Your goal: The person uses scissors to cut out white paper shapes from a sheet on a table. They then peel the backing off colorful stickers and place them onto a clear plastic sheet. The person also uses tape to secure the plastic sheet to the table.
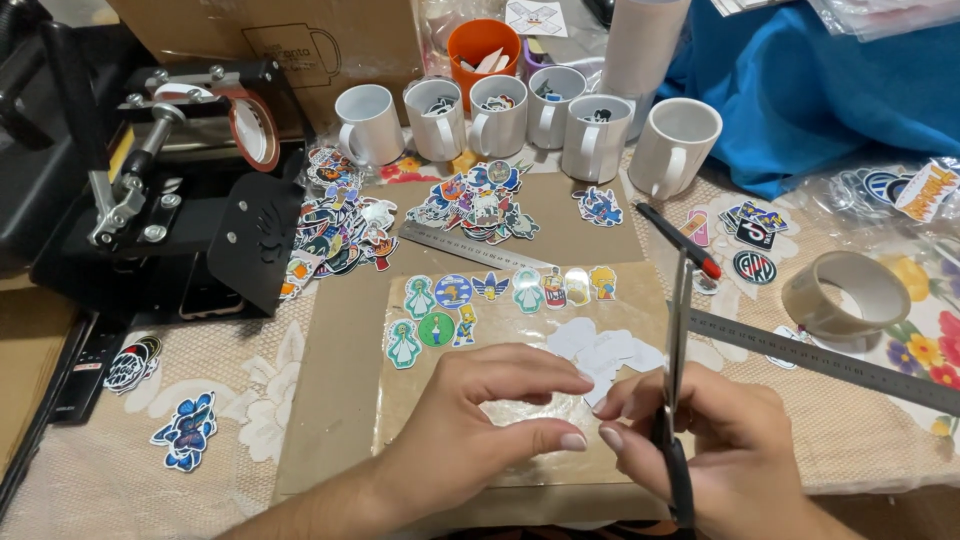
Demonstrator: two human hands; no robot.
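My left hand (480, 420) hovers over a clear plastic sheet (420, 420) lying on brown cardboard (330, 400), fingers curled, thumb and forefinger pinched toward my right hand. My right hand (700, 440) grips black-handled scissors (678, 330), blades pointing up and away. Between both hands' fingertips lie white sticker cut-outs (605, 352), face down. Colourful cartoon stickers (470, 305) sit in two rows on the sheet just beyond my left hand. Whether my left fingers pinch a sticker is unclear.
Two steel rulers lie nearby, one (470, 246) behind the sheet, one (830, 362) at right. A tape roll (845, 292), several white mugs (500, 115), a sticker pile (480, 205), a black mug press (170, 190) at left and blue cloth (830, 90) surround the cardboard.
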